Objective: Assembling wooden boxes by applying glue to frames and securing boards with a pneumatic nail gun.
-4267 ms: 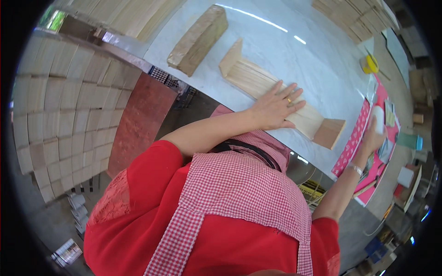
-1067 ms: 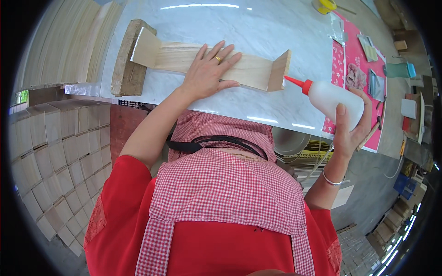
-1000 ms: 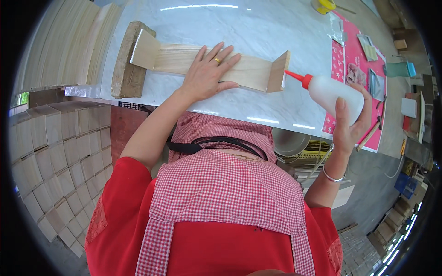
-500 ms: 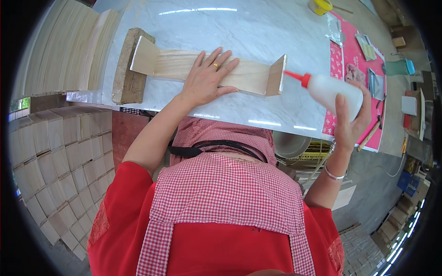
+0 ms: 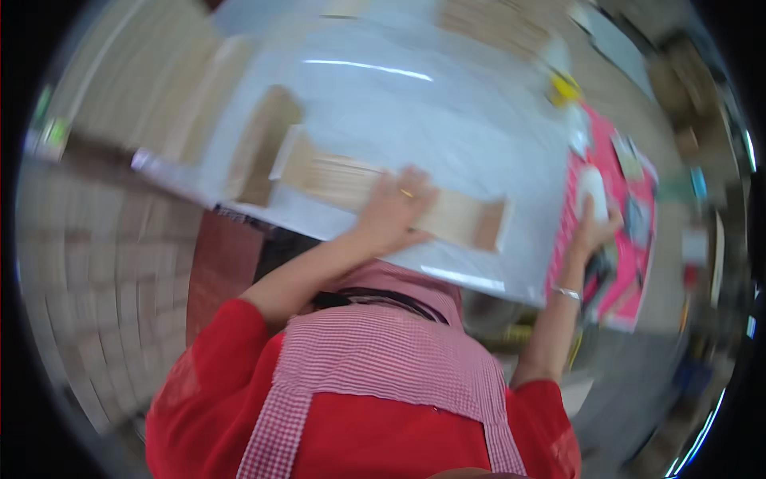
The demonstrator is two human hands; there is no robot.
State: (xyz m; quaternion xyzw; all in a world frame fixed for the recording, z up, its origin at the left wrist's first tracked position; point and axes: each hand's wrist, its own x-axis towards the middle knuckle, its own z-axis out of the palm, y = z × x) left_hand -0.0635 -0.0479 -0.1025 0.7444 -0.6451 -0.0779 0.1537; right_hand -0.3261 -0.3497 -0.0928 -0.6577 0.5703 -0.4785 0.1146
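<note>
My left hand (image 5: 393,214) lies flat on a pale wooden board (image 5: 343,177), fingers stretched out, a ring on one of them. Short upright wooden end pieces stand at both ends of the board, the right one (image 5: 488,225) and the left one (image 5: 293,152). Just beyond the left end is a thick brown wooden block (image 5: 267,148). At the right, my right hand (image 5: 597,230) is closed around a white squeeze bottle (image 5: 591,194) over the pink printed mat (image 5: 621,306). Blur hides the bottle's red nozzle and whether its base touches the mat.
Tall stacks of thin wooden boards (image 5: 152,88) stand at the left, with piled wooden pieces (image 5: 112,279) below them. A yellow tub (image 5: 565,89) sits at the far right of the marbled table (image 5: 447,104). Small tools and a dark object lie on the mat.
The squeeze bottle has moved from beside the board's right end piece, right and away to the pink mat, and now stands more upright. The whole view has shifted and blurred. My left hand stays on the board.
</note>
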